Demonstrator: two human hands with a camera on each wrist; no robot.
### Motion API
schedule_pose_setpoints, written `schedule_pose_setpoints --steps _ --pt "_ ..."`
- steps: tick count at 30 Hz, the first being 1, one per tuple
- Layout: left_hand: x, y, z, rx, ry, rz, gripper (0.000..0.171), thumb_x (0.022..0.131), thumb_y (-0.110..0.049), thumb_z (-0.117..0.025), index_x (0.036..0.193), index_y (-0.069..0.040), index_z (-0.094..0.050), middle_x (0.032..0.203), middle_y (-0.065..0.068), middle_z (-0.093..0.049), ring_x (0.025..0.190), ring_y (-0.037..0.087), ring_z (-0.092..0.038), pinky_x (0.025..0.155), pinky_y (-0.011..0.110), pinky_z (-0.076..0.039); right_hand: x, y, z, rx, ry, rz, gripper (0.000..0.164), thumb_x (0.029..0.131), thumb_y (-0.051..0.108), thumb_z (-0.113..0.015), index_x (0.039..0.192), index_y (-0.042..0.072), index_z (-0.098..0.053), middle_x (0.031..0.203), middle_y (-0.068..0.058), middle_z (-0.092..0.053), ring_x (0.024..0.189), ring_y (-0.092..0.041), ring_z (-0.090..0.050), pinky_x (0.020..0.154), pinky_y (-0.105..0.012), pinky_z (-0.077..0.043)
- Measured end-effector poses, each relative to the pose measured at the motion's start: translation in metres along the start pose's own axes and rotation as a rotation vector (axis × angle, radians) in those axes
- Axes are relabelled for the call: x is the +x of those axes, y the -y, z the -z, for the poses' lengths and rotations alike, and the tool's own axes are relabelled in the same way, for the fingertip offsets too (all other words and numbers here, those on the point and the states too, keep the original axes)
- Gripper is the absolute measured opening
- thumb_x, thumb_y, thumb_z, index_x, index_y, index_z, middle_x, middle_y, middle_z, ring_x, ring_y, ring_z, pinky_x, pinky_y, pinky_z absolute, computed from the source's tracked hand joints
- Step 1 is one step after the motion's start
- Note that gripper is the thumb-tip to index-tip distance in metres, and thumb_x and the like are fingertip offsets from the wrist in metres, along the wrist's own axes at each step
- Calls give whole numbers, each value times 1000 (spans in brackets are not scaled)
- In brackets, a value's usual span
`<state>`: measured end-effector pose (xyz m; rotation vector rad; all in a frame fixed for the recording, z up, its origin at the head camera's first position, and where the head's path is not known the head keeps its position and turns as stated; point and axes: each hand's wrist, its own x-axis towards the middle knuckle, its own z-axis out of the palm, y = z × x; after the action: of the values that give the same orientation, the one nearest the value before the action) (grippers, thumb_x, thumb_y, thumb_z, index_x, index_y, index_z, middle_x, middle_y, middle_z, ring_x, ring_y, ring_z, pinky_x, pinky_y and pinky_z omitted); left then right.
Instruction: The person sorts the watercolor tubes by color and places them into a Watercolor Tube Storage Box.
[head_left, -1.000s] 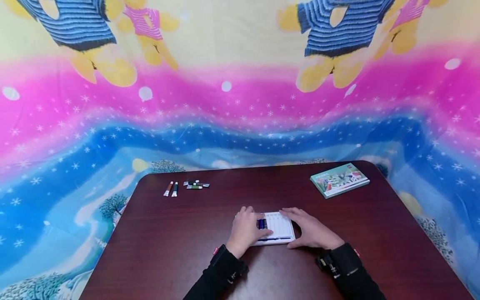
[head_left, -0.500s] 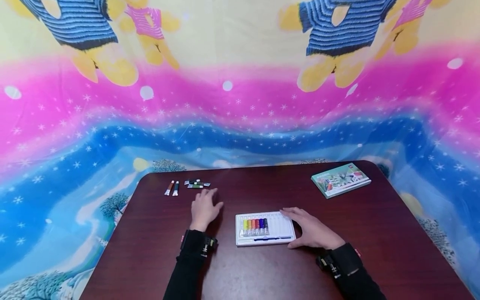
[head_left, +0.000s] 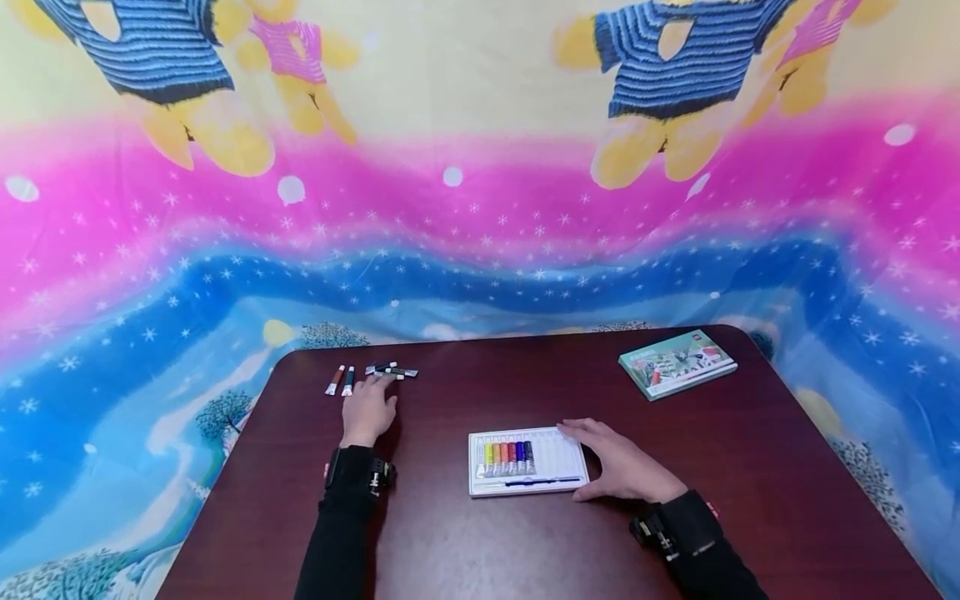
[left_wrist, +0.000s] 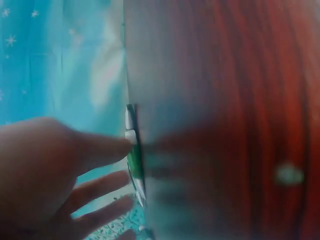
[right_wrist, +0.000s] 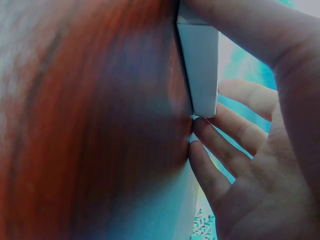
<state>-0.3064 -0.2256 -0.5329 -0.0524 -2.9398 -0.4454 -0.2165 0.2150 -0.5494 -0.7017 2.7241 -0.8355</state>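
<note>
My left hand (head_left: 367,410) reaches over the small paint tubes at the back left, fingers fairly straight. In the left wrist view its thumb and fingertips lie right at a green paint tube (left_wrist: 134,165). A dark tube (head_left: 382,367) and an olive tube (head_left: 405,372) lie just beyond these fingertips. At centre sits a white paint tray (head_left: 558,450) holding a row of coloured tubes (head_left: 507,458) on its left side and a blue-handled brush (head_left: 543,482) along the front. My right hand (head_left: 626,462) holds the tray's right end, thumb at the near corner, fingers at the far corner.
A brown tube (head_left: 336,381) and a dark green tube (head_left: 348,381) lie side by side left of the pile. A flat green illustrated box (head_left: 677,364) rests at the back right of the dark wooden table (head_left: 480,550). A printed cloth (head_left: 480,208) hangs behind.
My left hand has left the tray and moved left and away from me to the loose tubes, uncovering the row of coloured tubes. The right hand stays at the tray.
</note>
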Motion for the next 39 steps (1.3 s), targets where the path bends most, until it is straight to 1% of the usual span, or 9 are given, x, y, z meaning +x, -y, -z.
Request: schedule_pose_setpoints --steps 5,10,14,18,21,23,28,31,39 --pt "14 13 13 8 -24 21 51 100 -9 -65 149 -4 -54 149 23 -54 134 46 -52 103 64 -47 1 2 1 1 2 8 104 74 48 -92 160 20 -41 160 -8 -43 139 -28 -47 104 -50 -52" --pt "30 22 18 34 137 -106 56 102 -5 -60 156 -4 -46 160 24 -42 146 46 -41 109 60 -44 -1 1 1 -10 -3 11 104 74 47 -93 160 19 -41 160 -9 -43 141 -29 -46 104 -51 -52" --pt "35 25 17 50 240 -112 53 102 -6 -58 154 -5 -48 160 25 -42 140 47 -48 89 54 -52 0 2 0 -2 5 12 104 74 48 -92 160 19 -41 160 -9 -43 141 -30 -46 104 -52 -51" --pt "34 22 15 87 192 -97 47 100 -9 -64 146 -6 -58 147 24 -57 123 47 -60 84 55 -55 2 2 -2 6 12 4 104 75 49 -92 161 20 -40 160 -9 -42 141 -29 -46 105 -51 -52" --pt "33 16 14 130 103 -141 40 95 -9 -72 135 -6 -67 128 22 -68 108 45 -66 85 58 -56 3 2 -1 9 6 3 104 74 48 -92 160 20 -41 160 -8 -43 141 -29 -46 105 -51 -51" --pt "32 10 13 153 64 -166 37 92 -8 -76 129 -8 -71 114 20 -73 95 42 -68 78 56 -57 4 2 -1 5 1 7 104 74 47 -92 160 20 -41 160 -8 -43 141 -29 -46 105 -51 -51" --pt "29 -4 11 211 53 -222 27 92 -4 -76 118 -11 -75 92 15 -76 73 32 -68 61 45 -57 3 3 0 -10 4 12 104 74 48 -92 160 19 -41 160 -8 -43 141 -30 -46 106 -52 -51" --pt "26 -10 9 181 55 -248 24 91 -4 -77 114 -11 -76 93 13 -76 75 30 -69 64 44 -58 2 3 1 -5 -1 10 104 74 48 -93 160 18 -42 160 -9 -43 141 -30 -46 105 -52 -51" --pt "19 -12 4 -46 59 -264 24 86 -8 -84 109 -10 -77 101 11 -78 92 30 -73 81 48 -59 -1 0 2 -3 -5 16 104 74 47 -92 160 17 -42 161 -10 -42 142 -32 -45 105 -53 -51"
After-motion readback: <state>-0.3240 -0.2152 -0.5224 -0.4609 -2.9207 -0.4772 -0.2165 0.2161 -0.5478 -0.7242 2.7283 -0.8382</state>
